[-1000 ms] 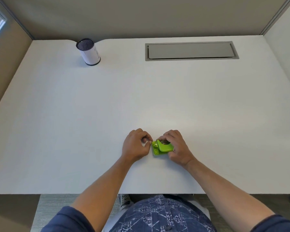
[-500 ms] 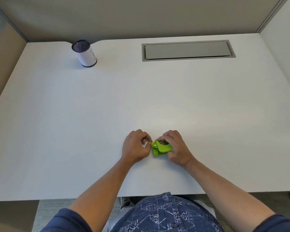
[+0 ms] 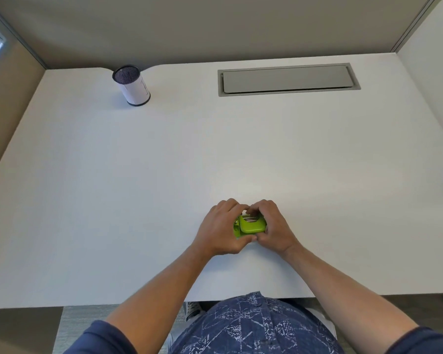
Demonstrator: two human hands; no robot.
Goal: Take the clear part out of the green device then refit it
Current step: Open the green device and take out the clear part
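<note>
Head view: the green device [image 3: 251, 226] sits near the front edge of the white desk [image 3: 164, 175], enclosed between both hands. The left hand [image 3: 219, 227] is curled around the device's left end, fingers over the top and thumb beneath the front edge. The right hand [image 3: 273, 226] is clasped on the right end, its fingertips meeting those of the left above the device. A slotted opening shows on the device's upper face; whether the clear part is seated inside cannot be told, as the fingers cover much of it. Well apart, at the far left, stands a mesh pen cup [image 3: 131, 85] wrapped in white paper. A grey cable hatch [image 3: 288, 79] lies at the far right. Desk partitions [image 3: 215, 26] enclose the rear and sides.
</note>
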